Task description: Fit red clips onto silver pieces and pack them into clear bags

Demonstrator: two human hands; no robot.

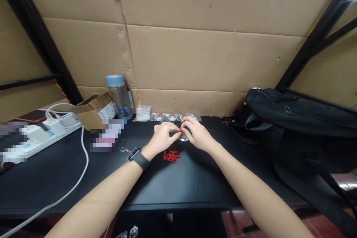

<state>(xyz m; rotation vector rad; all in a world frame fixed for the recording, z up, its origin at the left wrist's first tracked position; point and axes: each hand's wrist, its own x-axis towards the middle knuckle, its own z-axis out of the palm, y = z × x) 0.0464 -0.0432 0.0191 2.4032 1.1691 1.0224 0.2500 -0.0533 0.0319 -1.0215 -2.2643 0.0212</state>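
Note:
My left hand point(163, 137) and my right hand point(196, 134) meet above the middle of the black table. Their fingertips pinch a small bit of red cord point(180, 130). Just below the right fingers shows a shiny, silvery round piece point(184, 138), partly hidden; whether it hangs from the cord I cannot tell. Nearer to me lies a small pile of red cord loops point(171, 156). Behind the hands runs a row of shiny round pieces with red bits in clear wrapping point(171, 117). A stack of clear plastic bags point(143, 113) sits left of that row.
On the left are a white power strip point(41, 137) with cables, an opened cardboard box point(93, 113) and a blue-lidded bottle point(119, 98). A metal key ring point(124, 150) lies by my left wrist. A black backpack point(301, 126) fills the right side. Cardboard point(195, 59) walls the back.

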